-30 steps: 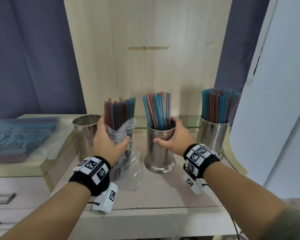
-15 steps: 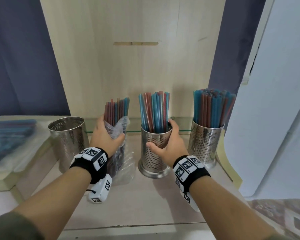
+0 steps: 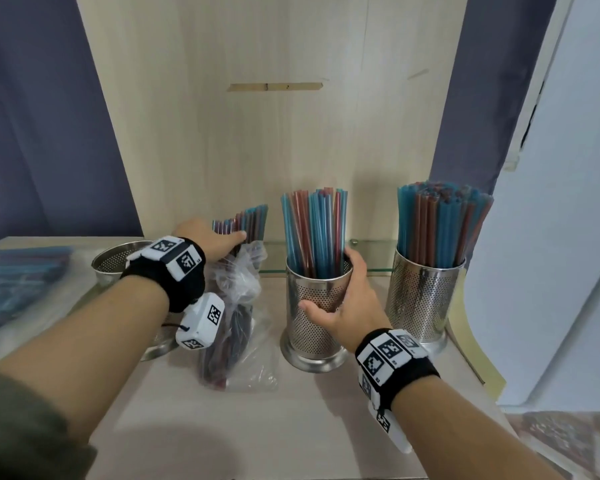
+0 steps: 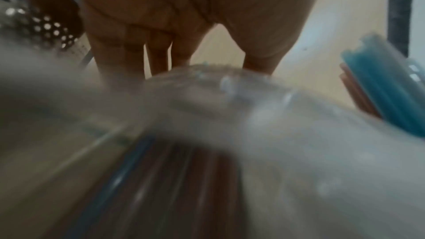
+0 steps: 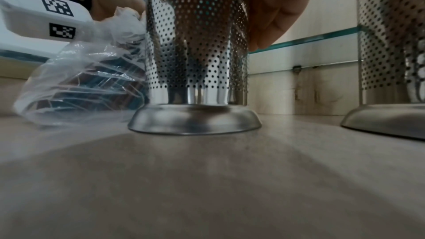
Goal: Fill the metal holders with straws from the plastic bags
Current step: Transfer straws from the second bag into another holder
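The left hand (image 3: 210, 237) had climbed from the plastic bag (image 3: 238, 306) to grip the straws (image 3: 248, 221) at eleven o'clock of the middle holder (image 3: 317, 306), which the right hand (image 3: 343, 303) kept gripping; extraction looked imminent.

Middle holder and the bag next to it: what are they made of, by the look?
Middle holder: looks like polished steel, perforated wall with a smooth flared foot; mirror reflections show in the right wrist view. The exact alloy can't be told.
Bag: thin clear plastic film, crinkled and glossy, with straws visible through it.
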Tool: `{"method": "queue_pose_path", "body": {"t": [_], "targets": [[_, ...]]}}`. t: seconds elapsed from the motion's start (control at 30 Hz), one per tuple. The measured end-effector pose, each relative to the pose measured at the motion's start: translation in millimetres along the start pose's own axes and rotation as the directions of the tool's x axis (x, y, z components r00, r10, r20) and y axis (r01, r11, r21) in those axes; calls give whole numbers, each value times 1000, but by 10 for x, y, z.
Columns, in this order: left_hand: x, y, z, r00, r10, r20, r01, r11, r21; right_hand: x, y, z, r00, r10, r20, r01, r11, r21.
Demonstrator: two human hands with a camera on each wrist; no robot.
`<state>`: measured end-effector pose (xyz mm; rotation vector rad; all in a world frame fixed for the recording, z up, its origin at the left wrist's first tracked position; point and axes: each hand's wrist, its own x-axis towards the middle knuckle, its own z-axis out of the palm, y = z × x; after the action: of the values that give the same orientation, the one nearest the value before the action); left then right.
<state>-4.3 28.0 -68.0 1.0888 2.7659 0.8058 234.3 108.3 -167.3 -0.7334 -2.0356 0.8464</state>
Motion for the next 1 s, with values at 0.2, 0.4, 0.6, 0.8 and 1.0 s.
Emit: {"method": "queue_pose_path", "body": {"t": [0.2, 0.4, 0.6, 0.8, 1.0], "targets": [[49, -89, 116, 1000, 18, -8, -19, 987, -161, 10, 26, 4, 1000, -1, 4, 1, 1000, -6], [97, -66, -5, 996, 33, -84, -58, 947, -315, 7, 15, -5, 1000, -7, 14, 7, 1000, 13], [154, -6, -165, 990, 45, -133, -95, 911, -400, 3, 19, -15, 1000, -10, 20, 10, 1000, 17], [230, 74, -450, 966, 29, -257, -171, 818, -549, 1, 7, -28, 1000, -4, 30, 4, 1000, 21], [303, 156, -660, 948, -19, -317, -243, 601, -762, -5, 4, -28, 1000, -5, 29, 5, 1000, 26]]}}
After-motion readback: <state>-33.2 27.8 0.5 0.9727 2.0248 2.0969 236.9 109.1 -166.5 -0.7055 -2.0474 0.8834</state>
